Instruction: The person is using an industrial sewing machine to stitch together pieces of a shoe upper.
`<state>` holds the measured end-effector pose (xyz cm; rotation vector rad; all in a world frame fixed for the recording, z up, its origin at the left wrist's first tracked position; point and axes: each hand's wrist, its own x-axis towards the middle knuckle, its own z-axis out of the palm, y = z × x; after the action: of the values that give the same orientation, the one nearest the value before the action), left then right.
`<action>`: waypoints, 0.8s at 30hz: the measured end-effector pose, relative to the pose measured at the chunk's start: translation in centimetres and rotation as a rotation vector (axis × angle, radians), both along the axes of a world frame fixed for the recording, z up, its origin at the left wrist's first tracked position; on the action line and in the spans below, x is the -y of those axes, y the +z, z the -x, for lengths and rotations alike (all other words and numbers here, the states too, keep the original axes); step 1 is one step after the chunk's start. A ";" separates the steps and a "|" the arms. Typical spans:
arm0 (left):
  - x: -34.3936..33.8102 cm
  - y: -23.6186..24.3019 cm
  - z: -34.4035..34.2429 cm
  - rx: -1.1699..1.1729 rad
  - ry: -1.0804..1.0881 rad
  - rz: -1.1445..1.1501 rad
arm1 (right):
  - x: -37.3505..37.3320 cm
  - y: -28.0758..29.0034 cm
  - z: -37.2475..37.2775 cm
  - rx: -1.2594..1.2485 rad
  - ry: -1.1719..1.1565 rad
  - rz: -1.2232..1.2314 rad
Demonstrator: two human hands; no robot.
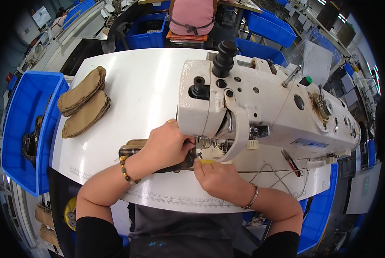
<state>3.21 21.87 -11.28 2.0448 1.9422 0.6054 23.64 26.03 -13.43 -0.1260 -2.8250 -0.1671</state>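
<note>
A long, rounded dark plaid shoe piece with tan edging [130, 148] lies on the white table, its right end at the needle area of a white sewing machine [201, 101]. Over the middle of this piece lies my left hand [164, 144], thumb and fingers closed on it close beside the presser foot. My right hand [218, 180], fingers curled, pinches the near edge of its right end, just in front of the foot. A small yellow strip [207, 161] shows above my right fingers. The exact stitching spot is partly hidden by my fingers and the machine head.
Two stacks of tan sole-shaped pieces [87, 114] sit at the table's left. Beyond them stands a blue bin [18, 129] with dark pieces. Red-handled thread snips [292, 163] and a loose cord [265, 174] lie at right. A person in pink [192, 17] sits ahead.
</note>
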 end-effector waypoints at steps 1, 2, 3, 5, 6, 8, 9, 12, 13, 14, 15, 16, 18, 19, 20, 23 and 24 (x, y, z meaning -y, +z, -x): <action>0.0 0.0 0.0 0.006 0.005 -0.018 | 0.1 0.0 -0.1 0.033 -0.009 0.009; -0.1 -0.1 0.1 0.028 0.032 -0.018 | 0.2 0.0 -0.1 0.092 -0.024 0.026; -0.1 -0.1 0.1 0.049 0.058 -0.019 | 0.2 0.0 -0.2 0.064 -0.018 0.019; -0.2 -0.1 0.2 0.078 0.049 0.028 | 0.3 0.0 -0.1 0.083 -0.027 0.014; -0.2 -0.2 0.3 0.109 0.030 0.051 | 0.3 0.0 -0.1 0.047 -0.019 0.008; -0.3 -0.5 0.4 0.106 0.025 0.040 | 0.3 0.0 0.0 0.093 -0.019 0.001; -0.5 -0.7 0.4 0.106 -0.006 0.001 | 0.2 -0.1 0.0 0.053 -0.011 -0.006; -1.5 -1.6 0.9 0.106 -0.062 -0.156 | -0.1 -0.2 0.2 0.009 -0.041 -0.082; -1.9 -1.9 1.1 0.106 -0.059 -0.158 | -0.2 -0.3 0.2 0.039 -0.083 -0.108; -2.3 -2.3 1.3 0.113 -0.057 -0.217 | -0.4 -0.4 0.2 0.069 -0.125 -0.133; -2.8 -2.5 1.5 0.086 -0.053 -0.260 | -0.6 -0.6 0.2 0.069 -0.124 -0.135; -3.2 -2.7 1.6 0.121 -0.055 -0.279 | -0.9 -0.8 0.2 0.059 -0.120 -0.160; -3.9 -2.9 2.0 0.133 -0.052 -0.250 | -1.4 -1.5 0.2 0.049 -0.117 -0.183; -4.2 -3.0 2.2 0.133 -0.052 -0.250 | -1.8 -1.9 0.3 0.058 -0.143 -0.123; -4.5 -3.0 2.4 0.120 -0.084 -0.254 | -2.0 -2.4 0.3 0.055 -0.173 -0.082; -5.0 -3.2 2.8 0.103 -0.128 -0.260 | -2.4 -3.5 0.7 -0.036 -0.161 0.121; -5.1 -3.4 2.8 0.098 -0.139 -0.261 | -2.5 -3.7 0.7 -0.070 -0.158 0.182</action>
<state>0.37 26.96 -14.66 2.2319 1.7249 0.9493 22.90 28.51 -17.15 -0.3877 -2.7550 0.0602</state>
